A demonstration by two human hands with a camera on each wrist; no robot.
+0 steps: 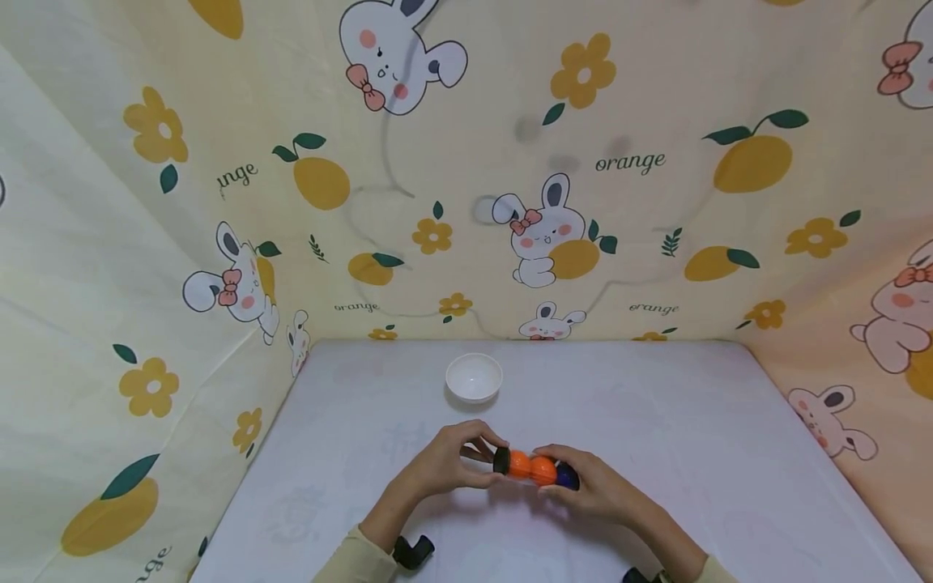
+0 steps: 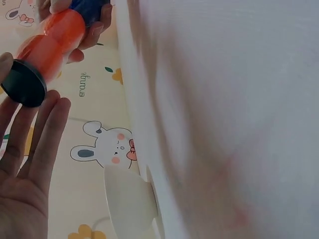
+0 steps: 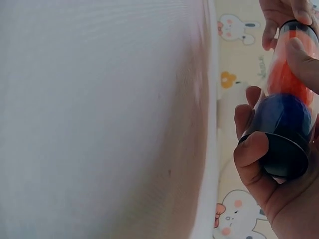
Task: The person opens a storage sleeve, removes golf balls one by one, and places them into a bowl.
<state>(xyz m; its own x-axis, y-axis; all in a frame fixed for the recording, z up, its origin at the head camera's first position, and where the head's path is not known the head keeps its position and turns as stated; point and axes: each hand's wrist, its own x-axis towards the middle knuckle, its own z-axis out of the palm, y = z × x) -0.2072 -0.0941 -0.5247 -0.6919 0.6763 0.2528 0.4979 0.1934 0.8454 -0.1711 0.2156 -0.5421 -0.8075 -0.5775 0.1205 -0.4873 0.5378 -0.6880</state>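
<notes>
Between both hands, a clear tube [image 3: 315, 107] lies sideways above the table, holding two orange balls [image 1: 543, 470] and a dark blue ball [image 3: 281, 117]. My left hand [image 1: 448, 463] pinches the black cap [image 2: 24, 83] at the orange end between thumb and fingers. The right hand [image 1: 601, 487] wraps its fingers around the blue end, its thumb lying along the tube in the right wrist view. Another black cap [image 3: 285, 158] closes that end, close to a curled finger.
A white bowl [image 1: 474, 379] stands on the white table [image 1: 619, 397] beyond the hands. Patterned cloth [image 1: 466, 162] with rabbits and oranges rises behind and at both sides. Black wrist gear [image 1: 413, 553] sits at the left sleeve.
</notes>
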